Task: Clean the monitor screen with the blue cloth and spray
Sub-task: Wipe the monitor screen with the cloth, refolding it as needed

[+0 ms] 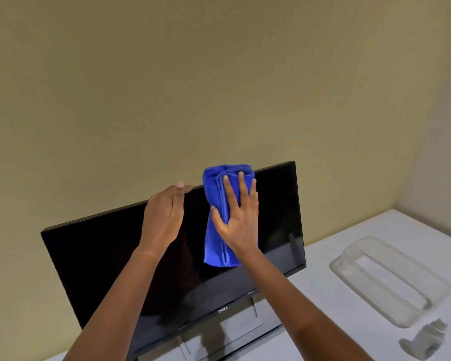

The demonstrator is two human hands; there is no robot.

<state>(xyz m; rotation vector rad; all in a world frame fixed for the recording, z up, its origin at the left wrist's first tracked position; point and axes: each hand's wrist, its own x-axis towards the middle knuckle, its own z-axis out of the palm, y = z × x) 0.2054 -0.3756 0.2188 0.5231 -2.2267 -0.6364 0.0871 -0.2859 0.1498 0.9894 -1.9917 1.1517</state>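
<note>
A black monitor stands on a white table, its dark screen facing me. My right hand lies flat with spread fingers on a folded blue cloth, pressing it against the upper middle of the screen. The cloth's top reaches the monitor's upper edge. My left hand rests on the top edge of the monitor, fingers hooked over the frame, thumb side toward the screen. At the lower right a clear spray bottle lies or stands near the table's front, only partly visible and blurred.
A clear plastic tray sits on the white table to the right of the monitor. The monitor's grey stand is below the screen. A beige wall is behind, with a corner at the right.
</note>
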